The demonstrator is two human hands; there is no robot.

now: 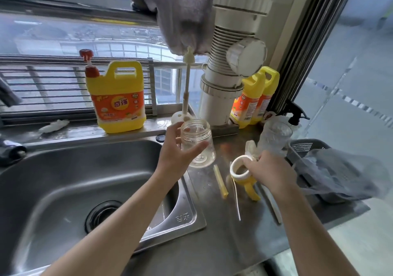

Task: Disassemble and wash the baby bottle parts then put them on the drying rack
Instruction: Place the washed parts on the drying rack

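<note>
My left hand (176, 148) curls thumb and fingers round the clear, open-mouthed plastic bottle body (198, 146), holding it just past the right rim of the stainless steel sink (63, 169). Further right of the sink, my right hand (270, 169) grips the white screw collar with yellow handles (239, 169). A pale yellow straw (220, 181) lies flat beside the sink's right rim. A grey plastic basket (306, 146) sits farthest right of the sink.
</note>
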